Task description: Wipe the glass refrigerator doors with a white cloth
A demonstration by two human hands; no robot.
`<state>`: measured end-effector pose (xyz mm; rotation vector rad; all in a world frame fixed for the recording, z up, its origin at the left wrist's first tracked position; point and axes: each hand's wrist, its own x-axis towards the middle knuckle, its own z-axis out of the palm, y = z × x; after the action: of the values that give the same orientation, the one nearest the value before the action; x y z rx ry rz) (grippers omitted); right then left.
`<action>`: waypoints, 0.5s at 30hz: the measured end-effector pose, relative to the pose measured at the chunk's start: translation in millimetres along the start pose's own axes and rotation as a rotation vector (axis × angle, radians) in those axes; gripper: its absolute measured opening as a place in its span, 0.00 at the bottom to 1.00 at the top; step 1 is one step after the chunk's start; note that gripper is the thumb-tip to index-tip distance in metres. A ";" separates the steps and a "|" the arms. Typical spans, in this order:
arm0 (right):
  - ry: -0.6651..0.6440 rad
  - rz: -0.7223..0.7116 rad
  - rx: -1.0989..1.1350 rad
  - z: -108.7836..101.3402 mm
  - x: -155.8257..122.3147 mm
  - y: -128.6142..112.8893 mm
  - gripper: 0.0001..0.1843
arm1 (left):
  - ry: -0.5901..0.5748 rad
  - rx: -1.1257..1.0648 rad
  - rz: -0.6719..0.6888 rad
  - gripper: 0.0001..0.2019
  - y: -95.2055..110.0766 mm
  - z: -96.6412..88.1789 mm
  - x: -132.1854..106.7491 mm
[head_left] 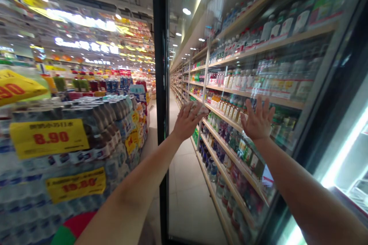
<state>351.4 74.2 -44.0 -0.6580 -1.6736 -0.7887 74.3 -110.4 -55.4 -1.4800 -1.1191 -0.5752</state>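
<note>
A tall glass door (198, 199) with a black frame (160, 65) stands in front of me. My left hand (185, 122) is raised against the glass, its fingers lying over a pale crumpled cloth (200, 108) that it presses to the pane. My right hand (258, 121) rests flat on the same glass a little to the right, fingers spread and holding nothing. Through and in the glass I see long shelves of bottled drinks (230, 84) running down an aisle.
A large stack of shrink-wrapped bottled water (94, 138) with yellow price signs (48, 138) fills the left side. At the far right is a cooler's lit interior edge (345, 153). The tiled aisle floor (186, 183) runs ahead beneath bright ceiling lights.
</note>
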 end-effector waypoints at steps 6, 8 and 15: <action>-0.021 0.008 -0.022 -1.1 1.2 -0.6 0.37 | -0.014 0.006 -0.003 0.21 1.6 2.2 1.6; -0.019 0.009 -0.024 -1.1 1.2 -0.5 0.37 | 0.069 0.026 -0.163 0.21 4.0 4.0 8.8; 0.000 -0.007 -0.026 -1.4 0.9 0.4 0.38 | -0.020 -0.063 0.218 0.19 31.4 12.6 5.4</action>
<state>352.3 73.3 -42.8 -0.6701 -1.6691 -0.8168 101.2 -94.0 -68.8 -1.6407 -0.9461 -0.4477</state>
